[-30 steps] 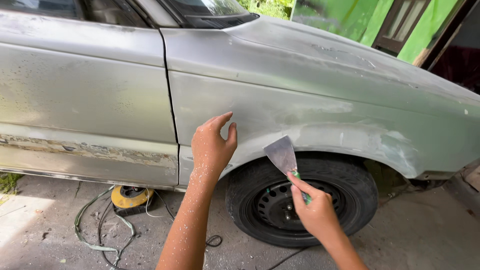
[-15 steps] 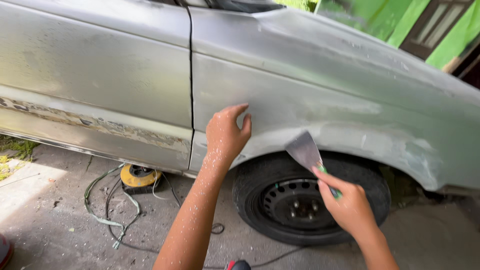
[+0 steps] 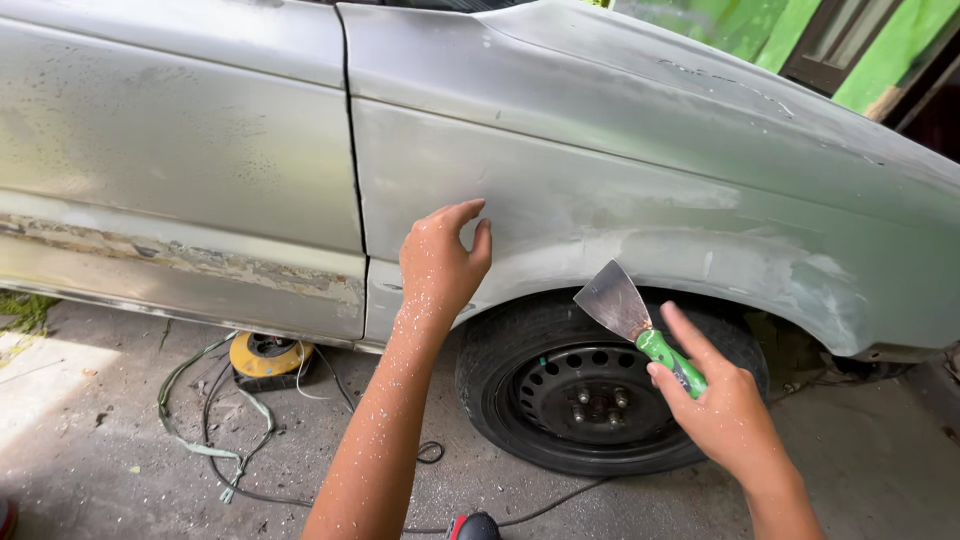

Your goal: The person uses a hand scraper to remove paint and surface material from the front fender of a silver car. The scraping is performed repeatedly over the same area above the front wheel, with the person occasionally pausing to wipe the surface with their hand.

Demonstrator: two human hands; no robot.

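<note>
Gripping a green-handled steel putty knife (image 3: pixel 640 325), right hand (image 3: pixel 722 405); left hand (image 3: pixel 440 262) half-open, empty, against matte fender (image 3: pixel 600 190).

– What's the ground like?
– Bare grey concrete (image 3: pixel 100 440), sunlit at the left, with cables (image 3: pixel 215 420) trailing over it and a yellow reel (image 3: pixel 265 358).
– And behind?
– A bright green wall (image 3: pixel 730 30) with a dark window frame (image 3: pixel 825 45).

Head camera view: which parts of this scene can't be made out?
- Silver car body: roof and front end cut off by the frame edges.
- Black tyre: top hidden by the wheel arch, part behind the right hand.
- Green-handled metal putty knife: handle end hidden in that hand.
- Left hand: palm faces away.
</note>
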